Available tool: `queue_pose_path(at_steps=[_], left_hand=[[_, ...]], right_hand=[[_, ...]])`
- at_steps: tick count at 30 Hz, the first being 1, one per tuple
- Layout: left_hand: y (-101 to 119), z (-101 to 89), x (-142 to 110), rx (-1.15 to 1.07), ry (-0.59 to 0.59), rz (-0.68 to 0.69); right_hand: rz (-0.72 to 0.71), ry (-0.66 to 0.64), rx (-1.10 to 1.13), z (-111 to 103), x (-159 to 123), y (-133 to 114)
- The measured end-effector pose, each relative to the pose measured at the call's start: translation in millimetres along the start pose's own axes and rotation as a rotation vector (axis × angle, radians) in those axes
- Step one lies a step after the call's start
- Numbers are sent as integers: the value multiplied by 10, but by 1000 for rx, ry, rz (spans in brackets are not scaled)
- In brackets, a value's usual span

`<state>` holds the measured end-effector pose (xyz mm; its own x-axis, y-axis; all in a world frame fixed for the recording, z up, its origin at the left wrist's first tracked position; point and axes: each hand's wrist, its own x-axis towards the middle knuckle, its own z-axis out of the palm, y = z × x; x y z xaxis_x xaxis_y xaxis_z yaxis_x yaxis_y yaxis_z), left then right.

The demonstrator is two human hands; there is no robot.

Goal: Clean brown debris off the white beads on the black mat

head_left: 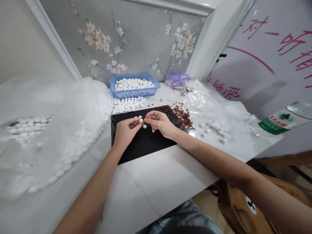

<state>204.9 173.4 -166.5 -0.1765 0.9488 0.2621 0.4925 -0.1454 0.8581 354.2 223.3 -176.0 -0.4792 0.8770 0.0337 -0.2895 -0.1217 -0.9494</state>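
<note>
Both my hands are over a black board (142,138) lying on a white table (151,182). My left hand (126,134) pinches a small white bead (141,120) in its fingertips. My right hand (159,123) is just beside it, fingertips meeting that bead's side; whether those fingers hold anything is hidden. A second white bead (144,126) lies under the fingers on the board, and a few more sit near its top edge. A scatter of small reddish-brown bits (182,115) piles on the board's far right corner.
A blue plastic basket (135,86) full of white beads stands against the wall, with a heap of beads (128,104) in front. A large clear bag of beads (56,130) lies left. Crumpled clear plastic (207,105) and a bottle (285,118) lie right.
</note>
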Motion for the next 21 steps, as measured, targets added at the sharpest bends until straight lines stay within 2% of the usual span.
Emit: queue_pose_path(at_steps=[21], left_hand=[[13,-5,-10,-68,-33,-23]], right_hand=[[-3,14,8,-14,29,95]])
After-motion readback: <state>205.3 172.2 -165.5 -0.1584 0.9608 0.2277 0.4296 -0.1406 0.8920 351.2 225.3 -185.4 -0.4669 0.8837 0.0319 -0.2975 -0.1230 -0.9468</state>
